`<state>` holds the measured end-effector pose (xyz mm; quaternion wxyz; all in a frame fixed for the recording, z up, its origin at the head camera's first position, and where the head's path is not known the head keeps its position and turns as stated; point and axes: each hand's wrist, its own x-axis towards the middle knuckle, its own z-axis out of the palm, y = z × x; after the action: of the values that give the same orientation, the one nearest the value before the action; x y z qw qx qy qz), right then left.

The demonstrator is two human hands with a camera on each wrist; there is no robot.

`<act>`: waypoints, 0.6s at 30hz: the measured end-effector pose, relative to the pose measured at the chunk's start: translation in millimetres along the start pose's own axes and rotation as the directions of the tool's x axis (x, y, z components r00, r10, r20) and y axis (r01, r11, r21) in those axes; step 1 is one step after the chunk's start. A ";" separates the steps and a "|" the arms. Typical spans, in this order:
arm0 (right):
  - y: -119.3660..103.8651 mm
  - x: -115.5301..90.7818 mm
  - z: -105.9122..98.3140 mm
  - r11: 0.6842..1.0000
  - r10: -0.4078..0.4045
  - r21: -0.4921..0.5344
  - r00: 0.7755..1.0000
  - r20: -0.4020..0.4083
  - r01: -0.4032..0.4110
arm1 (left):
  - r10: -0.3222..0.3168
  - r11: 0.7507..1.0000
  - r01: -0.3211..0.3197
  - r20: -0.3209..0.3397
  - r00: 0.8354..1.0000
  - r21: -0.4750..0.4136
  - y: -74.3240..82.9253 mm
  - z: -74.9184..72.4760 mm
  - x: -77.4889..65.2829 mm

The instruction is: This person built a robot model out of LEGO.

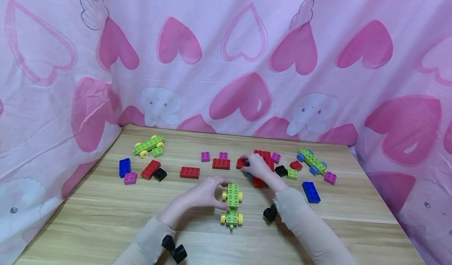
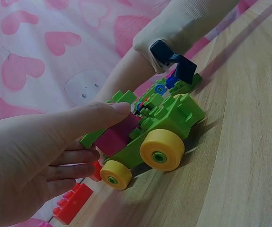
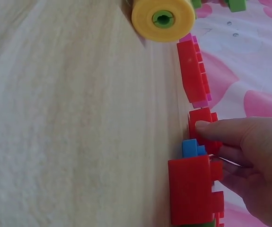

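My left hand (image 1: 203, 194) grips a green toy car (image 1: 232, 218) with yellow wheels that stands on the table. In the left wrist view, the thumb lies over a magenta brick (image 2: 114, 138) and a green brick stacked on the car, with the other fingers on the far side. Farther back, my right hand (image 1: 260, 167) pinches a red brick (image 3: 201, 115) between thumb and fingers, as the right wrist view shows. Right beside it are a small blue brick (image 3: 189, 148) and a larger red brick (image 3: 190, 191); the hand partly hides this group in the head view.
Red bricks (image 1: 189, 172), magenta bricks (image 1: 205, 156) and black bricks (image 1: 160, 174) lie across the table's back half. One green car (image 1: 149, 145) stands back left, another with blue wheels (image 1: 312, 161) back right. A blue brick (image 1: 311, 192) lies beyond the right forearm.
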<state>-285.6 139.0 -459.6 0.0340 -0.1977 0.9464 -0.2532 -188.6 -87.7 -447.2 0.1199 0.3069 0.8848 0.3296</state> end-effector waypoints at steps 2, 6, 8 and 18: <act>-1.9 -1.6 -1.6 1.000 0.002 0.010 1.000 -0.004 -0.002 | 0.001 1.000 -0.001 -0.001 1.000 0.000 0.2 0.0 -0.2; -7.1 -6.0 -5.6 1.000 -0.011 0.014 1.000 -0.019 0.011 | 0.001 1.000 -0.001 0.000 1.000 0.004 0.1 0.0 -0.8; -10.0 -8.8 -7.8 1.000 -0.019 0.017 0.999 -0.030 0.020 | -0.003 1.000 0.003 0.001 1.000 0.000 0.2 -0.3 -1.1; -28.8 -31.9 -18.5 0.984 -0.056 0.161 0.994 -0.091 0.070 | -0.001 1.000 0.002 0.005 1.000 -0.026 0.5 -1.7 -1.3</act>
<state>-249.0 137.2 -430.5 0.0012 -0.2130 0.9162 -0.3395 -188.1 -89.1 -445.5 0.1261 0.3054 0.8803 0.3403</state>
